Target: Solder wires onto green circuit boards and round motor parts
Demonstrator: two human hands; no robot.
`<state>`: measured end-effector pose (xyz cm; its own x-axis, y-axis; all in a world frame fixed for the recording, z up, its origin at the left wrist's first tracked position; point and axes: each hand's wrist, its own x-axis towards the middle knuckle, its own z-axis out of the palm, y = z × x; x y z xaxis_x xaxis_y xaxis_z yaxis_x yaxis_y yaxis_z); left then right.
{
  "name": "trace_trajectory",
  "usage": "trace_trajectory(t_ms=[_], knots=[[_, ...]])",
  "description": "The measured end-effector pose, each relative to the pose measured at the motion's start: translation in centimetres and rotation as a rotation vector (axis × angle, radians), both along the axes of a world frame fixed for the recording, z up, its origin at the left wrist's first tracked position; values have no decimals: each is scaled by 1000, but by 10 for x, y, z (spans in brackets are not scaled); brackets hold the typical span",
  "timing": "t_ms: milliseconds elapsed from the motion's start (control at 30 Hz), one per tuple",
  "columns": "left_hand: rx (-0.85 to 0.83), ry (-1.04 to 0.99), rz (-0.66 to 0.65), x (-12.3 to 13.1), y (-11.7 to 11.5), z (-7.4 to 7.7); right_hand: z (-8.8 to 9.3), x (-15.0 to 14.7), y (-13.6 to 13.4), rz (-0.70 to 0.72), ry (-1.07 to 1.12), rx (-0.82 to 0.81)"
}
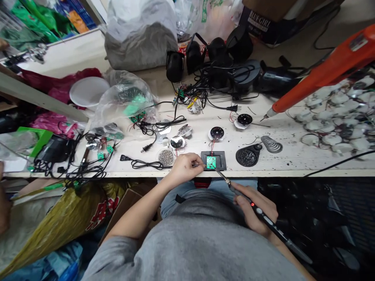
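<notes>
Shirt (187, 242), grey: one, nearest the camera.

Right hand (266, 200): one, wrapped round the handle of an iron (274, 226), its red light lit, its tip at the board's near right corner. Iron: one; probably light and rigid, hot at the metal end, to be held by the handle only.

Left hand (187, 166): one, thumb and finger pinching what looks like a thin strand (206, 166); too small to be certain. Strand likely soft and easily bent.

Board (211, 160), green: one, lying in a black tray (224, 160). Judged light, stiff and fragile, apt to slide; take by its edges, sparing the fine red wires (212, 146).

Black discs (217, 133): two, beyond the tray. Pale discs (177, 143): two, to the left. Pellet bowl (166, 157): one. Iron stand (247, 156) with coil (271, 144): one. Plugs (145, 149): three. Orange driver (316, 78): one. White basin (89, 91): one. White parts (336, 117), far right: heaped, uncountable.
</notes>
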<state>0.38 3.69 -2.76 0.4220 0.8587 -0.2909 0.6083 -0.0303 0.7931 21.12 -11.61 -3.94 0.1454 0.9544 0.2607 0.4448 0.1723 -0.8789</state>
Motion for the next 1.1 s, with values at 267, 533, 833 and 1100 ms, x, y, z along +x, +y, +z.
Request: trace_trajectory(t_ms=[267, 533, 833, 1100], knots=[[32, 34, 14, 3, -1, -1, 3, -13, 4, -3, 50, -16], [110, 68, -27, 2, -2, -3, -7, -7, 6, 82, -23, 36], [152, 189, -112, 4, -2, 6, -6, -12, 6, 40, -27, 26], [199, 294, -140, 9, -4, 10, -12, -4, 16, 163, -182, 244]])
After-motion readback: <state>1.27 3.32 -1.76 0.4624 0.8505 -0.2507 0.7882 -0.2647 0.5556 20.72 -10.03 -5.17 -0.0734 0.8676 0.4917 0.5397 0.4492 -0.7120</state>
